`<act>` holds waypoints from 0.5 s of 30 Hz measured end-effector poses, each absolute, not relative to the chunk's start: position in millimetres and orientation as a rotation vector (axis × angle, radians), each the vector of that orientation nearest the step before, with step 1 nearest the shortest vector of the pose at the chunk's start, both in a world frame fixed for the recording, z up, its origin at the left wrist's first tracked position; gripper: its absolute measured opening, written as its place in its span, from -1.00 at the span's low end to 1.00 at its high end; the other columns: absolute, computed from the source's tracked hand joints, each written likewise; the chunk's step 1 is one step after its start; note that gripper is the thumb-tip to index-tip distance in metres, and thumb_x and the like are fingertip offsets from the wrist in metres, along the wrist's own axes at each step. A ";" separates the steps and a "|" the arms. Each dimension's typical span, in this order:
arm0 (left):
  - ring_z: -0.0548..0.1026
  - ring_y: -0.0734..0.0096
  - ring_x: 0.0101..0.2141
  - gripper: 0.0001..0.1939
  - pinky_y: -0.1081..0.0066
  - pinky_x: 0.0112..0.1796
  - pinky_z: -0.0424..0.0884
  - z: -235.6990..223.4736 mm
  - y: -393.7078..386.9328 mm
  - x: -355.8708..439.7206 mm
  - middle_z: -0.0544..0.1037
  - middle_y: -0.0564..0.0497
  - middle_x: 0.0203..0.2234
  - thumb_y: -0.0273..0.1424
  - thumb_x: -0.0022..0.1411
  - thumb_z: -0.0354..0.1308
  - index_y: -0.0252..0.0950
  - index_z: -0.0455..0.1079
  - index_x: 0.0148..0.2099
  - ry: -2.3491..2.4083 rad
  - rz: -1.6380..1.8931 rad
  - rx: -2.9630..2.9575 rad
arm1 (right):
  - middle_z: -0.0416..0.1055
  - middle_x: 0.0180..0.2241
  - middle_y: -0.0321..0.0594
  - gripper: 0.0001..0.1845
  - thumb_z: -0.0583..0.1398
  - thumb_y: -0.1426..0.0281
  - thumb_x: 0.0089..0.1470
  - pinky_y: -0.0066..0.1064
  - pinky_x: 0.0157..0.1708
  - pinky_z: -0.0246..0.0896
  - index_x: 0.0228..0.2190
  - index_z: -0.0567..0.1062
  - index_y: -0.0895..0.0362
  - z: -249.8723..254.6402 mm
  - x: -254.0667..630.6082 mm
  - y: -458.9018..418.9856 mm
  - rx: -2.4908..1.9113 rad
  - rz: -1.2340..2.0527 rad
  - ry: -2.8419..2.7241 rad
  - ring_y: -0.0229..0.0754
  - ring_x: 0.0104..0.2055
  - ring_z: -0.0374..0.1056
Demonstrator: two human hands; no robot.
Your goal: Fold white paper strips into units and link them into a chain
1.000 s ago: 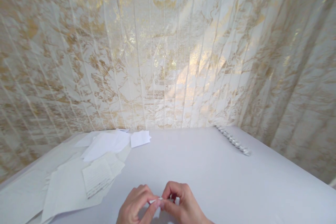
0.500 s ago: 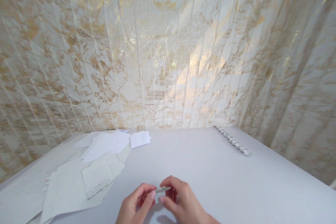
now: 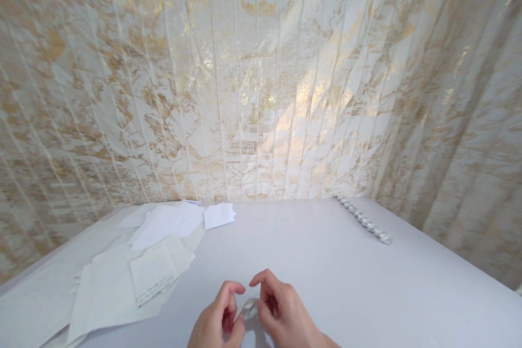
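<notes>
A small folded piece of paper (image 3: 250,309) is between my two hands, low in the middle of the head view. My left hand (image 3: 218,315) holds its left side near the thumb, with the index finger arched above. My right hand (image 3: 285,310) grips the right side with the thumb and curled fingers, its index finger raised and bent toward the left one. The two index tips are close but apart. Blur and the fingers partly hide the folds.
A white table (image 3: 310,261) spans the foreground. Loose sheets (image 3: 110,293) and a stack of paper pieces (image 3: 153,274) lie at the left, white paper (image 3: 167,223) and small slips (image 3: 219,216) behind. A zigzag folded-paper chain (image 3: 362,219) lies at the back right, before a patterned curtain (image 3: 253,92).
The folded paper has turned from nearly edge-on and sits slightly lower between the hands. Both index fingers have lifted off it and now arch above.
</notes>
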State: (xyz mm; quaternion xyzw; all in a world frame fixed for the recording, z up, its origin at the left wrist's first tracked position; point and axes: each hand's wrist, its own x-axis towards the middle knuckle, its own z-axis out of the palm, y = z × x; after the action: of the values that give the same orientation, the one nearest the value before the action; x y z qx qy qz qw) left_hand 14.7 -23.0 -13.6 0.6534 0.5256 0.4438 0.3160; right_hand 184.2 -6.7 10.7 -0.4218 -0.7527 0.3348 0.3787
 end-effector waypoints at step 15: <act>0.16 0.39 -0.58 -0.79 0.42 -0.45 0.09 -19.8 -22.8 17.1 0.03 0.26 -0.58 -0.22 0.16 -0.03 -0.15 0.15 -0.15 1.328 1.136 1.658 | 0.07 -0.56 -0.50 -0.48 0.06 0.66 -0.26 -0.49 -0.48 -0.01 -0.18 0.35 0.10 5.2 181.7 -7.9 -1.127 0.760 -2.013 -0.30 -0.52 0.11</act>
State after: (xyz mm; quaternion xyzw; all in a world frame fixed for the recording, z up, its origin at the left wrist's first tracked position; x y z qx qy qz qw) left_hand 17.1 -22.8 -19.8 0.6426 0.5146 0.4403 0.3583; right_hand 181.7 -7.9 5.2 -0.4348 -0.7766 0.2933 0.3489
